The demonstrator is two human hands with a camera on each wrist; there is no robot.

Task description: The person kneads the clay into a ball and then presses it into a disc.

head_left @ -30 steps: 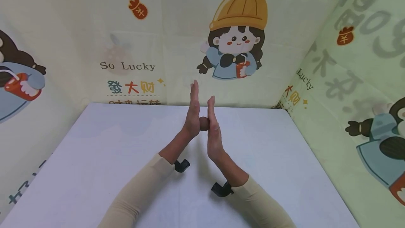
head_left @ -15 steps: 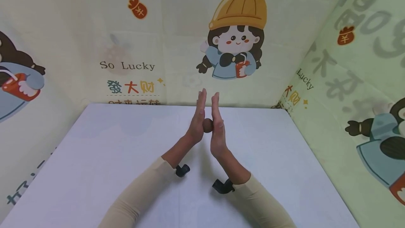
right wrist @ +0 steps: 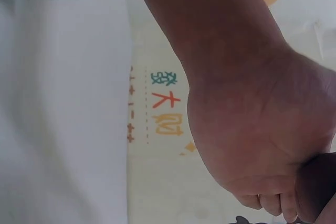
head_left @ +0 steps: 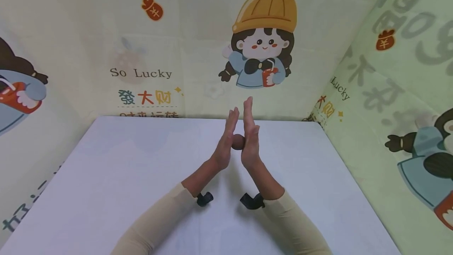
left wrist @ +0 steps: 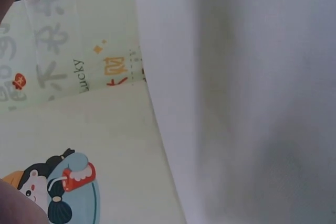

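Note:
A small brown ball (head_left: 238, 142) is pressed between two upright palms in the head view, above the white table. On its left side my left hand (head_left: 223, 146) touches it, fingers straight and pointing up and away. My right hand (head_left: 251, 145) presses from the other side, its fingers also straight and reaching slightly higher. The right wrist view shows the left hand's palm (right wrist: 257, 129) and, at the lower right, the dark ball (right wrist: 317, 184) against it. Only blurred bits of skin (left wrist: 21, 208) edge into the left wrist view; the ball is out of sight there.
Beneath the hands spreads the white table (head_left: 141, 148), with their shadows on it. A printed cloth backdrop (head_left: 198, 50) rises behind it and at both sides. Black wrist cameras sit at the left cuff (head_left: 205, 198) and right cuff (head_left: 252, 201).
Both hands have shifted right with the ball between them. The right hand has slid forward and up against the left, which has drawn back, so the right fingertips are now the higher ones.

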